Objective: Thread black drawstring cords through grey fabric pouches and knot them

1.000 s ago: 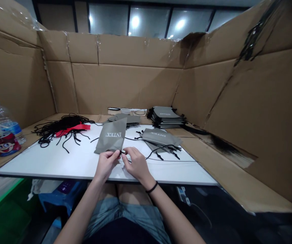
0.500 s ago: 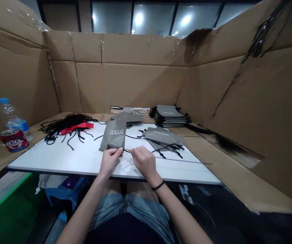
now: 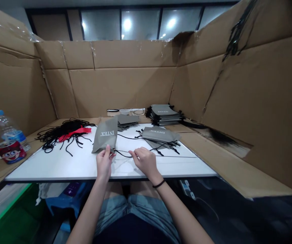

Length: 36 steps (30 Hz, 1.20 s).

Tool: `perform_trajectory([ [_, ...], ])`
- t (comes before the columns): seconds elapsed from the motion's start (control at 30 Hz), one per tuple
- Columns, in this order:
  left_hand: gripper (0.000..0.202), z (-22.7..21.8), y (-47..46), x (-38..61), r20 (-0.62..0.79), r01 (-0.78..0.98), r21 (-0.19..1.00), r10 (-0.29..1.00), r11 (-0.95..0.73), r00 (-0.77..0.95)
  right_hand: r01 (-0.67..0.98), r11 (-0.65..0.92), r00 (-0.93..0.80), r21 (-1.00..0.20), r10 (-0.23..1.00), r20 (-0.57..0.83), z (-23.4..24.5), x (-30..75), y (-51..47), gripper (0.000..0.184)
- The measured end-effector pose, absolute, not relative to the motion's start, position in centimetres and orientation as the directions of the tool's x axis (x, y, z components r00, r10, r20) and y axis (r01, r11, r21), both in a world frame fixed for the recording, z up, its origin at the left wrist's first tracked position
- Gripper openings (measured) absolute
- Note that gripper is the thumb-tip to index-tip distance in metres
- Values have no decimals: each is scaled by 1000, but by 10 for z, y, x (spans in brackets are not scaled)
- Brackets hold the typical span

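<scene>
Grips clenched: left hand on one gray INTEX bag, right hand on one black cord.

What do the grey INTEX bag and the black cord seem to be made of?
The grey INTEX bag looks like matte non-woven fabric: dull surface, soft creases, though coated paper is possible. The black cord seems flexible textile, curving loosely; its weave is too small to see.
</scene>
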State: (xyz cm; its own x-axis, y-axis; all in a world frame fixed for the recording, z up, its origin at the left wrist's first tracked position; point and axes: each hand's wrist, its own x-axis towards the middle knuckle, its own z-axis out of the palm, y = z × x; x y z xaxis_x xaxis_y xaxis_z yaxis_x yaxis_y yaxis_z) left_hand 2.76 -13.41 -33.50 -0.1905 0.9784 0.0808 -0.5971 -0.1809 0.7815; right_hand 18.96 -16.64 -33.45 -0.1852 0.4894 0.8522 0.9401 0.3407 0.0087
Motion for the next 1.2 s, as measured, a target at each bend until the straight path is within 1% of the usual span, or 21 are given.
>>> perform_trajectory([
  [0.13,46,-337,-136,36,104,-527,840,992,-130,-78,932,355,-235,71,444,865,-333,186,-166,41],
  [0.2,46,-337,-138,40,93,-490,867,996,-89,-17,930,360,-245,80,441,863,-334,185,-166,40],
  [0.27,47,-336,-138,41,77,-475,878,997,-65,6,930,360,-245,77,448,859,-334,184,-166,38],
  [0.33,46,-335,-139,39,82,-504,860,996,-83,-24,932,357,-238,68,460,856,-334,184,-166,37],
  [0.47,45,-333,-138,31,100,-589,790,984,-170,-150,928,368,-231,51,463,856,-333,186,-169,35],
  [0.57,43,-334,-137,29,104,-600,769,970,-219,-221,926,375,-214,32,455,864,-333,187,-169,36],
  [0.63,43,-336,-137,30,117,-582,779,965,-235,-233,926,376,-213,31,453,866,-333,187,-169,37],
  [0.7,43,-338,-138,33,148,-520,822,969,-230,-195,924,381,-228,44,454,861,-334,187,-168,38],
  [0.83,45,-339,-141,37,209,-360,910,977,-206,-33,914,402,-250,54,453,856,-334,186,-167,38],
  [0.93,44,-337,-143,37,219,-341,918,976,-202,9,907,420,-243,30,465,851,-333,185,-168,37],
  [1.0,41,-335,-142,35,221,-376,900,975,-219,-38,911,411,-210,-12,491,846,-333,186,-168,36],
  [1.1,34,-334,-140,31,192,-481,841,968,-246,-160,942,329,-115,-72,516,849,-334,188,-167,43],
  [1.13,34,-334,-139,30,170,-516,820,967,-246,-191,949,305,-100,-72,512,853,-334,188,-166,45],
  [1.2,37,-334,-138,28,127,-565,790,965,-239,-230,952,304,-126,-35,494,860,-335,189,-166,48],
])
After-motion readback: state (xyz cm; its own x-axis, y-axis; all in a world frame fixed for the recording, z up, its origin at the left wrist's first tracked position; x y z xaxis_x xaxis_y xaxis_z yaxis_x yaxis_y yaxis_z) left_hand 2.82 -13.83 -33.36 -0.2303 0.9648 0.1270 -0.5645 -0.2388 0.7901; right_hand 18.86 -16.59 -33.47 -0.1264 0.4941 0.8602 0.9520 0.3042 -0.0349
